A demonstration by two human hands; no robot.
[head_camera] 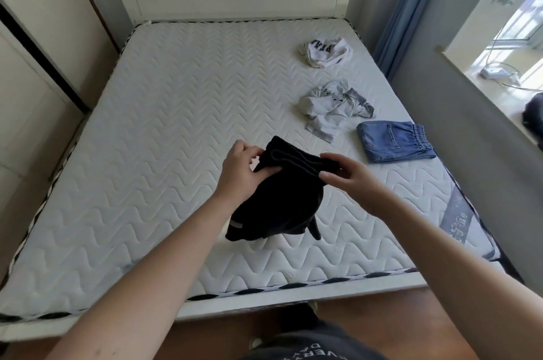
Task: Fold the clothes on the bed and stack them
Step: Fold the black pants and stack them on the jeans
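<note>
A black garment [279, 198] is pinched at its top edge by the left hand [239, 173] and right hand [348, 176], above the mattress [164, 130]. Beyond it lie folded jeans [393, 140], a grey garment [332, 108] and a white one [324, 52] lettered partly "TA".

Black garment [282, 201]; blue denim [393, 142]; grey top [332, 108]; white lettered top [324, 52]; white zigzag-quilted mattress [176, 112].
</note>
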